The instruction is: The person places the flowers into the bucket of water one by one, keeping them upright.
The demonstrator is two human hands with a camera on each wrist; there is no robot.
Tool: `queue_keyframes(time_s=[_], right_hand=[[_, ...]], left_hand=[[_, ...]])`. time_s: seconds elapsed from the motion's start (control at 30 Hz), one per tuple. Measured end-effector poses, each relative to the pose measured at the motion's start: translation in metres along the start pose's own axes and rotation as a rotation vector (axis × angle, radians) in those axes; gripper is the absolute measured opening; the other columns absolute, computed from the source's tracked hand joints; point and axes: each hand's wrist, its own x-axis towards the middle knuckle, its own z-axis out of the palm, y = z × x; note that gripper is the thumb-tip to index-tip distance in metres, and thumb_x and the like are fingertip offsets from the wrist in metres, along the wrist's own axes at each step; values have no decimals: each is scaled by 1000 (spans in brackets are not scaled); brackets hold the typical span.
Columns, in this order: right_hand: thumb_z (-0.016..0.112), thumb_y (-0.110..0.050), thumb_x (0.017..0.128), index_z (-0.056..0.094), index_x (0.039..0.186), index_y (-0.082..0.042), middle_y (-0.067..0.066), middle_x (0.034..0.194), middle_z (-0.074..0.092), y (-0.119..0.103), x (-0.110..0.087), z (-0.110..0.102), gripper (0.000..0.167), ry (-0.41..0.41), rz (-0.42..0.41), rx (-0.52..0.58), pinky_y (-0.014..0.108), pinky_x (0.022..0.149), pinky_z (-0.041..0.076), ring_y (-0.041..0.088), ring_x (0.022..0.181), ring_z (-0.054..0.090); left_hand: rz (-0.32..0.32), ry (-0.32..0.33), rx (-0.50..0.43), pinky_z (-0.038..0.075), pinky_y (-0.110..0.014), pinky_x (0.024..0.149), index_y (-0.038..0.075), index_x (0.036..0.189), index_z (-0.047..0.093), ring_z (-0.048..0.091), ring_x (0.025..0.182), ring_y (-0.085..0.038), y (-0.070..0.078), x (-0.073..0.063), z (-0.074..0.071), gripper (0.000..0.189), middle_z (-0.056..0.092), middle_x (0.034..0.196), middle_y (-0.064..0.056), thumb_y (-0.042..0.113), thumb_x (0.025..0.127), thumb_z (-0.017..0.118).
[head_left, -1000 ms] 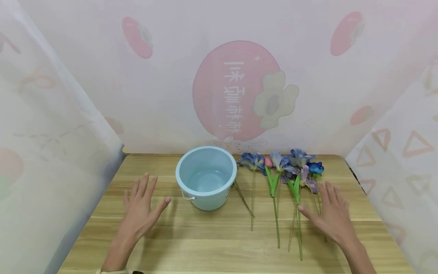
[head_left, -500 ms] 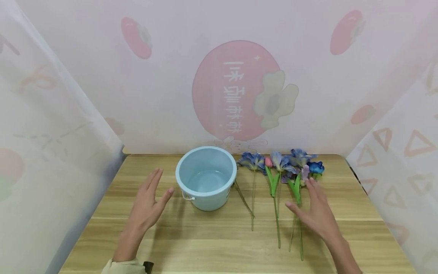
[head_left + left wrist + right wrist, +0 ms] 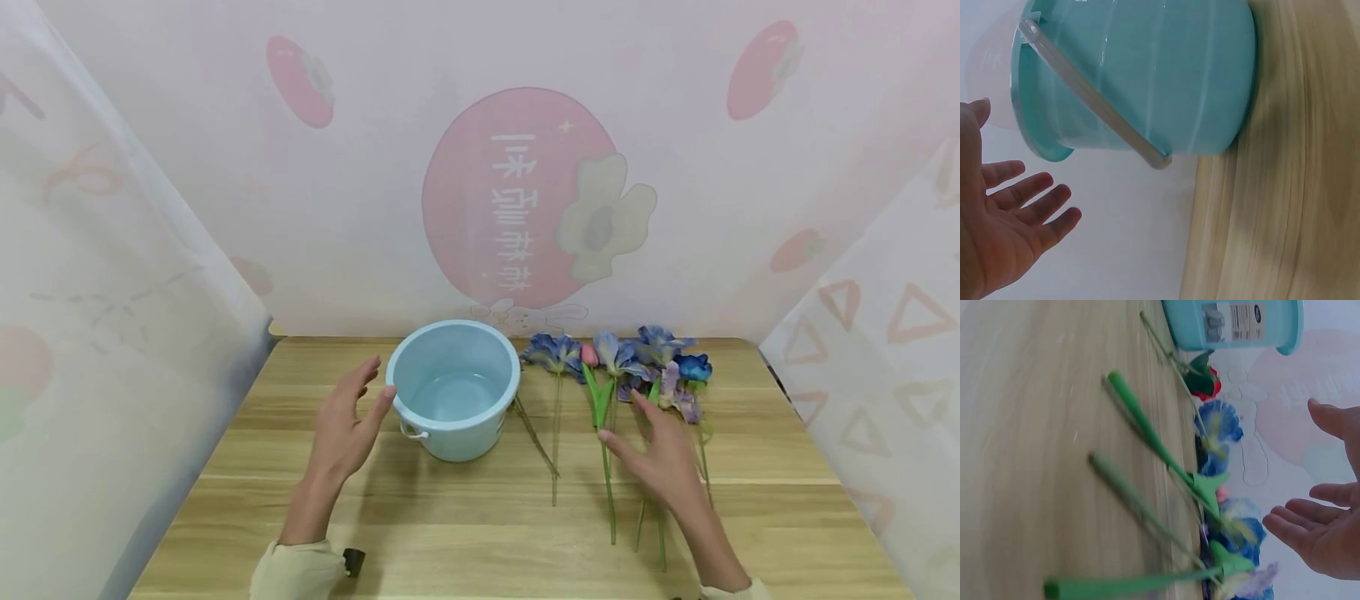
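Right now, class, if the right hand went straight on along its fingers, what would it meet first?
Probably the pale blue iris-like flower ahead of the right hand, or the dark purple petals just before it; the hand's height above them is unclear.

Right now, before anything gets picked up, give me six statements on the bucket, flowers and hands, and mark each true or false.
1. The blue bucket stands upright on the wooden table. True.
2. The flowers stand in the bucket. False: they lie on the table, mostly to its right in the head view.
3. The left hand is beside the bucket. True.
4. The right hand grips a flower stem. False: it is held above the flowers with nothing in its fingers.
5. A red flower shows near the bucket in the right wrist view. True.
6. The bucket's handle is raised over its mouth. False: it hangs down along the outer wall.
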Motion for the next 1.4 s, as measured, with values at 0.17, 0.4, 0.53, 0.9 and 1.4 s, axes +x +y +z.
queue_keyframes(time_s=[0.17,0.4,0.53,0.9,1.4], right_hand=[[83,-38,96,45,160,0,27,157,55,-7,10,18,83,-35,20,130,54,109,58,46,140,60],[83,-31,96,57,153,-8,19,148,66,-19,25,36,67,-66,34,245,47,102,64,38,131,69],[83,-35,96,60,152,-12,17,143,70,-23,35,42,64,-97,46,275,45,98,65,35,128,71],[75,-19,102,56,153,-2,26,145,65,-23,67,63,57,-250,120,513,39,105,63,40,133,66],[79,-7,95,67,136,9,29,125,75,-21,95,104,45,-299,69,435,35,84,68,38,114,75]], left_hand=[[-32,19,-163,62,-34,105,4,153,57,66,134,-41,-1,7,7,51,64,150,-19,24,108,68],[-168,52,-355,58,-8,88,4,143,66,70,127,-38,-5,15,14,40,67,145,-19,21,107,69],[-226,26,-455,64,-17,86,4,143,67,73,118,-28,-9,17,19,38,68,139,-23,15,107,68],[-304,10,-551,65,-20,87,7,147,63,73,115,-14,-17,17,21,40,67,138,-24,19,108,66],[-309,20,-583,64,-20,87,7,147,62,71,110,-9,-16,15,25,39,66,136,-25,17,109,63]])
